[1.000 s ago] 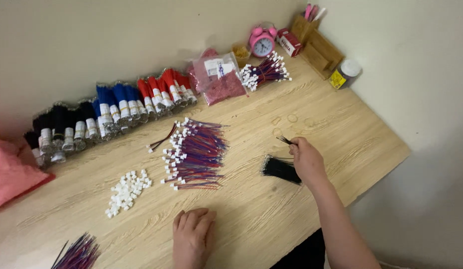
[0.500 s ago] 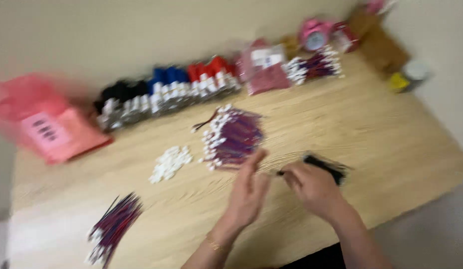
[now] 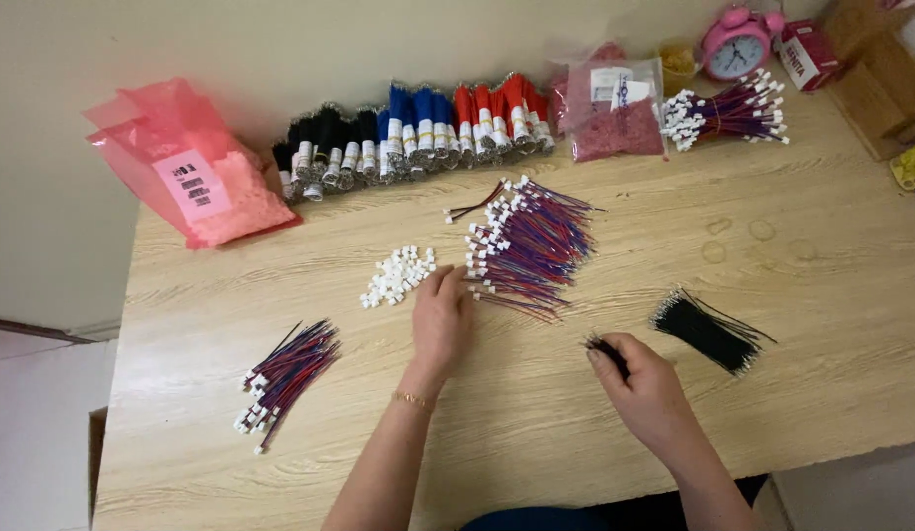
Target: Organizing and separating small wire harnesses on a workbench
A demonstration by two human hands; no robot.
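Since a moment ago, left hand (image 3: 440,317) has slid up to the wire pile (image 3: 526,246), fingers spread flat on the counter (image 3: 822,295). Right hand (image 3: 646,385) pinches black wires (image 3: 607,350); loose grip could scatter them

hands: 2 | red-blue wire piles (image 3: 526,246): 3 | black wire bundle (image 3: 708,329): 1 | pink bags (image 3: 197,177): 2 | pink clock (image 3: 733,44): 1

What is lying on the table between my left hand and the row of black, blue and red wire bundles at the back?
In the head view, the small pile of white connectors lies just beyond your left hand, before the bundle row; otherwise bare wood.
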